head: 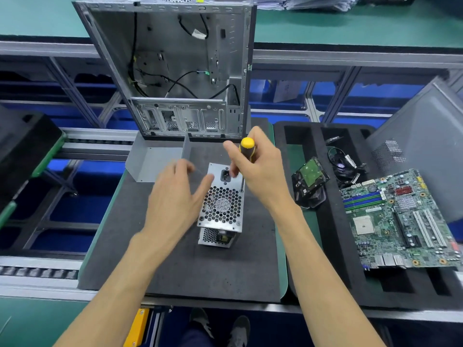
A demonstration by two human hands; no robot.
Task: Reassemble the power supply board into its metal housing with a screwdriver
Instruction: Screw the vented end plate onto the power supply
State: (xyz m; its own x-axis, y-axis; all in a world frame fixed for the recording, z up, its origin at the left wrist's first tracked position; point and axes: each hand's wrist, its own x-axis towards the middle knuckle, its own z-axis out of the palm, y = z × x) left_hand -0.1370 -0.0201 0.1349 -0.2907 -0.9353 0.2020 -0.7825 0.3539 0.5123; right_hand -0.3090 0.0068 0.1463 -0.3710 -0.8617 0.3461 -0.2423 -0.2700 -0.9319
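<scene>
Far left: a black foam tray [23,136] sits on the conveyor rail, partly out of view. On the dark mat [190,271] of the desk, a loose grey sheet-metal cover [155,161] lies near the mat's far left corner, in front of the open PC chassis [175,66], which stands upright with its cables exposed.

Your left hand [175,199] is spread, fingers relaxed and blurred, holding nothing; its thumb reaches the upper left edge of the power supply housing [221,204]. The housing stands on end mid-mat, honeycomb fan grille and power socket facing up.

Your right hand [255,171] grips the yellow-and-black screwdriver [246,149], fingers curled round the handle. The shaft runs down along the housing's upper right edge; whether the tip sits in a screw cannot be told.

Right: a second black foam tray [333,234] carries a hard drive [310,176], a coiled black cable bundle [345,166] and a green motherboard [398,219]. A grey side panel [426,136] leans at the far right.
</scene>
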